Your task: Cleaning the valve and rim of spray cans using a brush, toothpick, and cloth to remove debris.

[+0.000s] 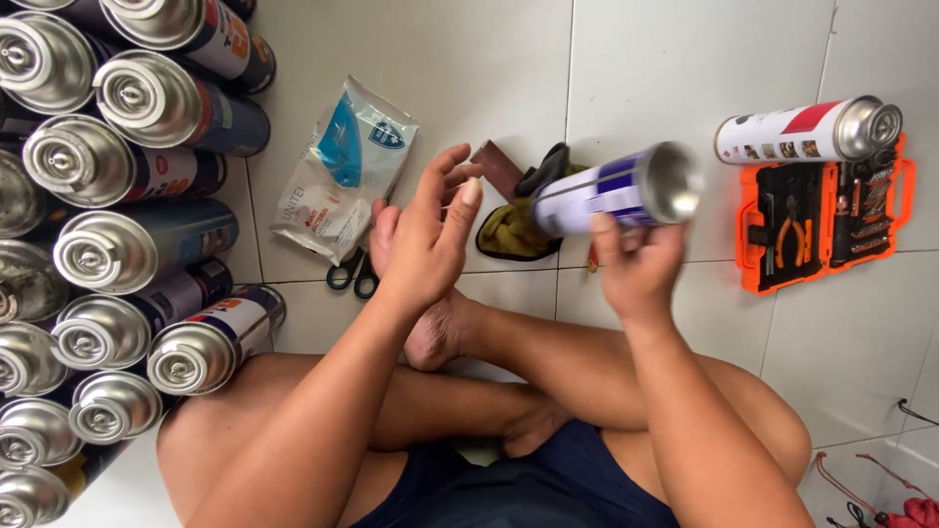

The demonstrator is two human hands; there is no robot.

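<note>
Tiled floor [685, 59]; spray can [616, 188] in right fingers [611, 235].

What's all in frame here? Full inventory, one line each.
upright cans: about a dozen or more, silver tops with dark labelled bodies, packed along the left edge
held can: one, white and blue, in the right hand
lying can: one, white and red, on the tool case
tool case: one, orange, open, right
packet: one, white and blue, upper centre floor
scissors: one, black handles, below the packet
cloth: one, olive, behind the held can
brown block: one, by the cloth
left hand: open, empty
right hand: fingers closed on the held can
</note>
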